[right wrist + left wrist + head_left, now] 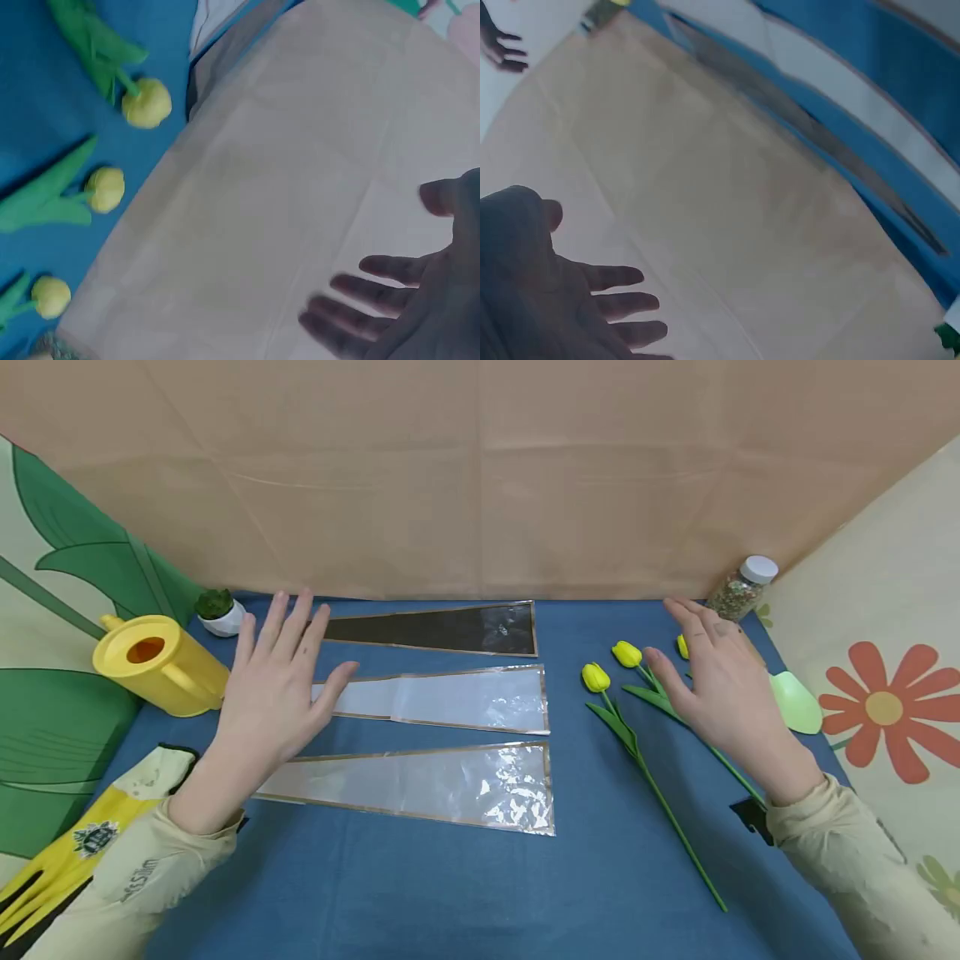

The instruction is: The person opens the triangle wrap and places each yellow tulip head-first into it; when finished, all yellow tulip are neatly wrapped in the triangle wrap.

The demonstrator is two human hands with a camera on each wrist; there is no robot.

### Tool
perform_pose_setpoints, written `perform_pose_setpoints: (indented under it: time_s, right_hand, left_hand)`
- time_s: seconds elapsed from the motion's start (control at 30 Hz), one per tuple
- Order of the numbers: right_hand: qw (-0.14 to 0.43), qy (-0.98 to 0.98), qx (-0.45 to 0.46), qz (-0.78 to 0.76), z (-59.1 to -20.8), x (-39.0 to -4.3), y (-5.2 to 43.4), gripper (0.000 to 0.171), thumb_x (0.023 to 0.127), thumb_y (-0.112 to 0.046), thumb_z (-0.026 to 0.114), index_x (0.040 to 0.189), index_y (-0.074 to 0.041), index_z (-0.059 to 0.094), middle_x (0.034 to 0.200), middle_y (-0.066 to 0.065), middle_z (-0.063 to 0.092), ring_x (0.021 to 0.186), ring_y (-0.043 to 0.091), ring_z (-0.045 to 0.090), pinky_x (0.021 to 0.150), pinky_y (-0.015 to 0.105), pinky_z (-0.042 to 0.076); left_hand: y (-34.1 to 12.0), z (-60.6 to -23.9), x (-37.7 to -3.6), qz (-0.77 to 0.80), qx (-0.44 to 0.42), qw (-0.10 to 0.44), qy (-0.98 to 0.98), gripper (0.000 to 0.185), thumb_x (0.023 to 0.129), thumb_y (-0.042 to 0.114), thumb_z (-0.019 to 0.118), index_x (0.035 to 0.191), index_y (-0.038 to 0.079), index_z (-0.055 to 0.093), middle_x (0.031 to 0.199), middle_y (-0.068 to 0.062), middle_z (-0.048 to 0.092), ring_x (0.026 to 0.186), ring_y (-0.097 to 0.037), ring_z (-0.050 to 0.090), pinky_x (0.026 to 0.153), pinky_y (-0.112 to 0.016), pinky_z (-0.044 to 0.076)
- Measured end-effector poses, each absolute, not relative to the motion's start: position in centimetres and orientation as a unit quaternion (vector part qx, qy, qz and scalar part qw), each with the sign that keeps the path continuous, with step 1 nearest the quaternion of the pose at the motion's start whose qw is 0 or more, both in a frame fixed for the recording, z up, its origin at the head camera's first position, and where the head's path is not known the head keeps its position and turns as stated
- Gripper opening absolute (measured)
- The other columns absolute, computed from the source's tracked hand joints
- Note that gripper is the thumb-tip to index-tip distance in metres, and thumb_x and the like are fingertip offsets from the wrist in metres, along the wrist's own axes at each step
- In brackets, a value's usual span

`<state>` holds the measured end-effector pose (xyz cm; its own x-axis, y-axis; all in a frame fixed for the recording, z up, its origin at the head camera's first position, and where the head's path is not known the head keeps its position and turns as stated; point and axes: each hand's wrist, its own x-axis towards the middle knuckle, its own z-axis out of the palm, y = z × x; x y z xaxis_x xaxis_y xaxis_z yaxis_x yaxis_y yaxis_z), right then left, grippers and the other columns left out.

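Here, left hand (273, 689) over sleeves (450, 700), flat

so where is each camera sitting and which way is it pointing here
Head: looks forward and down at the blue table; left hand over three cone sleeves, right hand over yellow tulips.
Left wrist: beside the left hand, facing the tan backdrop.
Right wrist: beside the right hand, same backdrop.
Shared: the tulips, head and right wrist.
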<state>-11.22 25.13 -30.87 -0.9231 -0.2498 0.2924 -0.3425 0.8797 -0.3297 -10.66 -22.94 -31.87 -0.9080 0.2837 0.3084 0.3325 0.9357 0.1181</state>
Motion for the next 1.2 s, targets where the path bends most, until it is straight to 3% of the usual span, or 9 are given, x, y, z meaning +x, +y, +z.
perform_pose_setpoints:
  time_s: [0.13,0.23,0.33,0.63,0.83,1.0,1.2]
  right_hand:
    - [0.102,-0.948,0.172,0.247,-31.5,-10.3,24.2,0.056,0.107,-0.019,0.068,0.154,0.005,0.049,0.140,0.027,0.058,0.121,0.044,0.061,0.093,0.064,0.054]
    - [0.078,-0.934,0.194,0.289,-32.5,-9.4,23.2,0.046,0.105,-0.009,0.070,0.146,0.005,0.056,0.131,0.024,0.064,0.111,0.040,0.070,0.088,0.059,0.060]
    - [0.041,-0.925,0.201,0.319,-33.8,-8.6,22.2,0.039,0.103,-0.004,0.071,0.139,0.004,0.061,0.129,0.021,0.068,0.106,0.037,0.073,0.087,0.054,0.062]
    - [-0.067,-0.906,0.186,0.375,-37.8,-7.1,20.8,0.029,0.101,0.001,0.071,0.130,0.004,0.068,0.122,0.016,0.075,0.103,0.031,0.076,0.083,0.046,0.063]
    - [-0.154,-0.868,0.169,0.442,-39.4,-6.9,20.8,0.034,0.104,-0.002,0.068,0.136,0.010,0.064,0.126,0.021,0.074,0.109,0.033,0.075,0.091,0.045,0.061]
    - [-0.225,-0.822,0.139,0.504,-40.1,-7.0,20.9,0.042,0.107,-0.004,0.064,0.143,0.015,0.055,0.132,0.026,0.069,0.113,0.034,0.073,0.093,0.038,0.060]
    - [-0.260,-0.805,0.129,0.517,-40.9,-6.9,20.9,0.046,0.108,-0.009,0.064,0.145,0.015,0.053,0.135,0.025,0.068,0.116,0.033,0.072,0.094,0.035,0.059]
  left_hand:
    - [-21.2,-33.1,-10.0,-0.126,-0.215,0.188,-0.950,0.071,0.102,0.032,0.071,0.157,-0.007,0.047,0.166,-0.026,0.039,0.155,-0.046,0.031,0.122,-0.064,0.029]
    - [-19.5,-34.0,-9.4,-0.156,-0.252,0.202,-0.933,0.065,0.098,0.023,0.080,0.149,-0.009,0.056,0.155,-0.029,0.052,0.145,-0.049,0.047,0.110,-0.065,0.046]
    - [-17.4,-35.0,-8.5,-0.174,-0.273,0.179,-0.929,0.060,0.095,0.020,0.084,0.144,-0.008,0.062,0.148,-0.027,0.059,0.137,-0.048,0.056,0.102,-0.062,0.053]
    - [-11.0,-38.0,-6.9,-0.179,-0.322,0.088,-0.926,0.038,0.097,0.013,0.082,0.129,-0.005,0.073,0.137,-0.024,0.068,0.127,-0.043,0.065,0.100,-0.054,0.057]
    - [-8.4,-39.3,-6.8,-0.181,-0.350,0.073,-0.916,0.023,0.095,0.007,0.082,0.116,-0.001,0.077,0.126,-0.018,0.073,0.119,-0.037,0.070,0.095,-0.048,0.060]
    - [-7.0,-39.8,-6.8,-0.174,-0.354,0.057,-0.917,0.021,0.093,0.005,0.083,0.112,0.000,0.078,0.120,-0.018,0.074,0.112,-0.035,0.072,0.092,-0.046,0.061]
    - [-5.7,-40.4,-6.7,-0.172,-0.361,0.031,-0.916,0.013,0.093,0.007,0.083,0.104,0.002,0.078,0.105,-0.012,0.076,0.096,-0.029,0.074,0.081,-0.042,0.062]
